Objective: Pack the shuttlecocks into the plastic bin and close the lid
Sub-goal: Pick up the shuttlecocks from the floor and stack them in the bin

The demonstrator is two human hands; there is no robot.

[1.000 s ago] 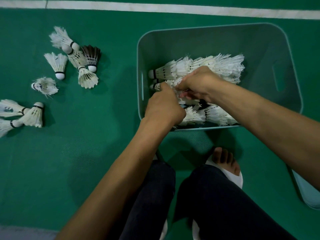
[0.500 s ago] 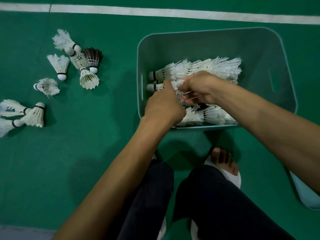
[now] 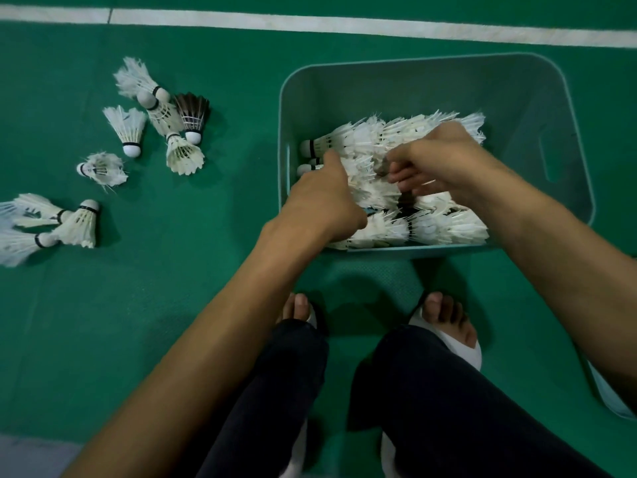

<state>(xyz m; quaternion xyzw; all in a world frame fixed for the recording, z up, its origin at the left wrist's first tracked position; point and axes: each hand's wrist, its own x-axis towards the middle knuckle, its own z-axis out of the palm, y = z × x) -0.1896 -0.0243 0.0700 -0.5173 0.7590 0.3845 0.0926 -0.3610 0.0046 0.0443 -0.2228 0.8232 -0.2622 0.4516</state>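
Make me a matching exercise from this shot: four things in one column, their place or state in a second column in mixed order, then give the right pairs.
Things:
1. dark-feathered shuttlecock
2. plastic bin
3. left hand
4. white line

Places or states:
A. painted across the green floor beyond the bin
B. index finger stretched out over the packed shuttlecocks
C. lying on the floor among white ones, left of the bin
D. open, with no lid on it

Pairs: 1-C, 2-D, 3-B, 4-A
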